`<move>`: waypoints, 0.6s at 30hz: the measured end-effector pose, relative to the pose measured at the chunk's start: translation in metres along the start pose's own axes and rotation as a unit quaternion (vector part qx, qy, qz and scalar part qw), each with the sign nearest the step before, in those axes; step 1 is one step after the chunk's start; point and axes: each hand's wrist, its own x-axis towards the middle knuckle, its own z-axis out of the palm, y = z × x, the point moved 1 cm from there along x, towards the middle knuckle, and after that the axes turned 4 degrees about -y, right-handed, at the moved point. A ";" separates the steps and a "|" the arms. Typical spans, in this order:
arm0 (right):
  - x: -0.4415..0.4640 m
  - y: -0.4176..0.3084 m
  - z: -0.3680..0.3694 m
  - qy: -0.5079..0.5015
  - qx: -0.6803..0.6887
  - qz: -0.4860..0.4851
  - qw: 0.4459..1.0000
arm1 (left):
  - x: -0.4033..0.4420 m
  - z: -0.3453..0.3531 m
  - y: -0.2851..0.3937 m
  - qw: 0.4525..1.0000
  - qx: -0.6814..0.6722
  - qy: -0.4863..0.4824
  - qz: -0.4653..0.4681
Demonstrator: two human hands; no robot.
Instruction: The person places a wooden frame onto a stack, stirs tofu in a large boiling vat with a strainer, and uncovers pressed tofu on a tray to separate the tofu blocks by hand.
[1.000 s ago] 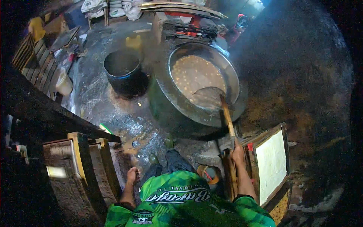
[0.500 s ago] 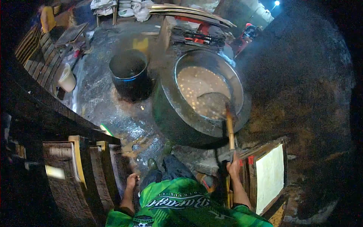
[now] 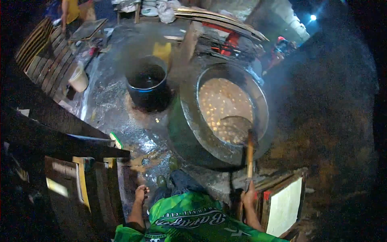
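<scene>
My right hand (image 3: pixel 248 196) is wrapped round the wooden handle (image 3: pixel 250 163) of a large round skimmer (image 3: pixel 235 127). The skimmer's head lies in the brown liquid (image 3: pixel 219 97) near the close side of a big vat (image 3: pixel 189 127), and pale yellow pieces float around it. At the lower left, my left hand (image 3: pixel 141 192) hangs beside my body with its fingers apart, holding nothing.
A dark pot (image 3: pixel 148 86) stands left of the vat, with a yellow container (image 3: pixel 162 51) behind it. Wooden frames (image 3: pixel 82 181) stand at lower left, a white-faced frame (image 3: pixel 285 207) at lower right. A person in yellow (image 3: pixel 70 11) is at upper left.
The view has shifted, so the vat and pot appear lower and farther right. The skimmer remains in the liquid, its handle now more upright. My right hand still grips it.
</scene>
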 end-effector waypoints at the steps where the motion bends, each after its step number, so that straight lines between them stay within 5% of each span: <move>1: 0.010 -0.035 -0.021 -0.009 -0.014 -0.013 1.000 | 0.003 0.011 0.005 0.999 0.008 0.023 0.031; 5: 0.082 -0.082 -0.033 -0.001 0.031 -0.171 0.985 | -0.001 0.053 0.030 0.987 0.051 0.148 -0.034; 7: 0.115 -0.148 -0.045 -0.026 0.113 -0.231 0.966 | 0.005 0.060 0.030 0.991 0.022 0.131 0.005; 10: 0.159 -0.250 -0.033 -0.303 0.432 0.027 0.849 | 0.004 0.082 0.044 0.990 0.040 0.134 0.029; 12: 0.195 -0.306 0.009 -0.374 0.379 -0.006 0.846 | 0.005 0.091 0.054 0.987 0.032 0.156 -0.008; 15: 0.258 -0.359 0.108 -0.509 0.517 0.015 0.688 | 0.000 0.086 0.045 0.987 0.013 0.160 0.025; 16: 0.274 -0.377 0.151 -0.567 0.583 0.043 0.580 | -0.002 0.085 0.047 0.989 0.014 0.132 0.064; 18: 0.305 -0.408 0.241 -0.616 0.553 0.009 0.561 | -0.028 0.101 0.056 0.971 0.055 0.203 0.117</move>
